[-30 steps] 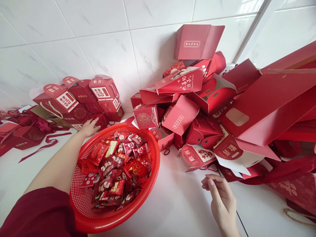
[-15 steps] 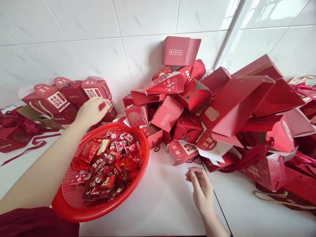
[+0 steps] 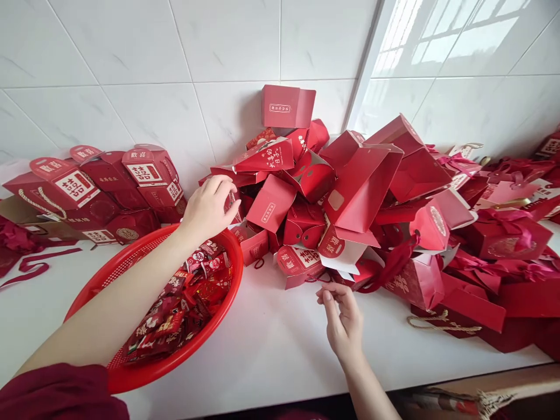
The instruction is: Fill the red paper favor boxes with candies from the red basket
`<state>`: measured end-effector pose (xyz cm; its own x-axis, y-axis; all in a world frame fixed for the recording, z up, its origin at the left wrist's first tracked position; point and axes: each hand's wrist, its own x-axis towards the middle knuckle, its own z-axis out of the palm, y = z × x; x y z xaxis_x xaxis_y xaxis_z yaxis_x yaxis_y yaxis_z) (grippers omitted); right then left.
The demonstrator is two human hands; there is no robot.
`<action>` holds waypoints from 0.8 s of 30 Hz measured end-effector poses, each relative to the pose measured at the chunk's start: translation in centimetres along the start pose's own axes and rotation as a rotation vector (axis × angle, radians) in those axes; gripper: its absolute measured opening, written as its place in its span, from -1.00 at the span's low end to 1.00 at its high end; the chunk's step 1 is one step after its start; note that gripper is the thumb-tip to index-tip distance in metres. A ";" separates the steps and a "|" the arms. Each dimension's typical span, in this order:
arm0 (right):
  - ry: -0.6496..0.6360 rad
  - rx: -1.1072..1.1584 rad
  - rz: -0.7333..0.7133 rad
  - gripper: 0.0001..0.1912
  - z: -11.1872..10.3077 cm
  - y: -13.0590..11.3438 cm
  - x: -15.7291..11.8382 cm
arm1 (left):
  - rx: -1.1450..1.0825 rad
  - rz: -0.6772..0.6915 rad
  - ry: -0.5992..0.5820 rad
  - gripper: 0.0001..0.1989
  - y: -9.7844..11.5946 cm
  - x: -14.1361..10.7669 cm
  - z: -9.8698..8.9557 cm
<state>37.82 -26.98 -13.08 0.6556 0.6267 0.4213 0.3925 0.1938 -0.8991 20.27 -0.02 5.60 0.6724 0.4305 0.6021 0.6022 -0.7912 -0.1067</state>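
My left hand (image 3: 210, 204) reaches over the far rim of a red plastic basket (image 3: 240, 262), thumb and fingers apart. Between them shows part of a small patterned red box (image 3: 230, 199) at the left edge of a pile; whether I touch it cannot be made out. Wrapped candies (image 3: 175, 321) fill the basket, partly hidden under my forearm. My right hand (image 3: 344, 321) hovers over the white table (image 3: 271, 332) with loosely bent fingers and nothing visible in it. Just beyond it lies a box with a white character label (image 3: 297, 263).
Many red gift boxes (image 3: 359, 186) are heaped against the tiled wall (image 3: 236, 41). Closed boxes with rope handles (image 3: 72, 192) stand in a row at the left, near a loose ribbon (image 3: 32, 268). More ribboned boxes (image 3: 510, 236) lie at the right.
My left hand has moved right, from the row of closed boxes to the heap's left edge. The view has turned right. My right hand stays near the same labelled box.
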 end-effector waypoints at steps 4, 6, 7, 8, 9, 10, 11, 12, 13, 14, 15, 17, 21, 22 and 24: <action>0.120 -0.122 -0.201 -0.91 -1.3 -2.3 2.7 | -0.083 0.179 -0.099 -0.83 1.6 0.3 -0.1; 0.164 -0.182 -0.309 -0.90 -1.5 -4.3 4.8 | -0.169 0.323 -0.283 -0.84 3.1 -0.6 0.3; 0.165 -0.215 -0.372 -0.88 -1.4 -5.4 6.0 | -0.204 0.397 -0.384 -0.85 4.1 -1.3 0.6; 0.147 -0.249 -0.446 -0.87 -1.2 -6.6 7.3 | -0.226 0.469 -0.479 -0.87 5.1 -2.2 0.8; 0.125 -0.280 -0.507 -0.86 -0.8 -7.8 8.7 | -0.234 0.536 -0.547 -0.89 6.2 -3.1 1.1; 0.100 -0.300 -0.549 -0.85 -0.3 -8.8 10.1 | -0.227 0.598 -0.585 -0.91 7.2 -4.1 1.3; 0.077 -0.316 -0.559 -0.83 0.4 -9.8 11.6 | -0.213 0.642 -0.603 -0.93 8.1 -5.1 1.5; 0.058 -0.342 -0.549 -0.81 1.2 -10.5 13.0 | -0.201 0.673 -0.610 -0.93 8.8 -6.0 1.5; 0.007 -0.383 -0.518 -0.79 2.1 -11.0 14.4 | -0.190 0.691 -0.610 -0.91 9.4 -6.8 1.5; -0.038 -0.429 -0.482 -0.77 3.0 -11.2 15.7 | -0.184 0.698 -0.608 -0.88 9.9 -7.5 1.4; -0.069 -0.484 -0.435 -0.74 3.9 -11.2 17.0 | -0.182 0.699 -0.605 -0.86 10.1 -8.1 1.1; -0.091 -0.569 -0.353 -0.66 5.7 -10.7 18.9 | -0.184 0.687 -0.594 -0.85 10.3 -8.9 0.4; -0.065 -0.678 -0.237 -0.78 8.0 -8.8 21.2 | -0.189 0.648 -0.564 -0.83 9.8 -9.9 -1.3; -0.032 -0.683 -0.214 -0.81 8.3 -8.3 21.6 | -0.185 0.640 -0.561 -0.84 9.6 -10.0 -1.7; 0.039 -0.650 -0.225 -0.78 8.6 -7.5 22.3 | -0.181 0.627 -0.563 -0.84 9.3 -10.2 -2.3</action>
<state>43.95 -8.02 2.06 0.5312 0.5940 0.6042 0.8208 -0.1839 -0.5409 18.00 -12.76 0.29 0.9999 0.0043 -0.0132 0.0026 -0.9914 -0.1311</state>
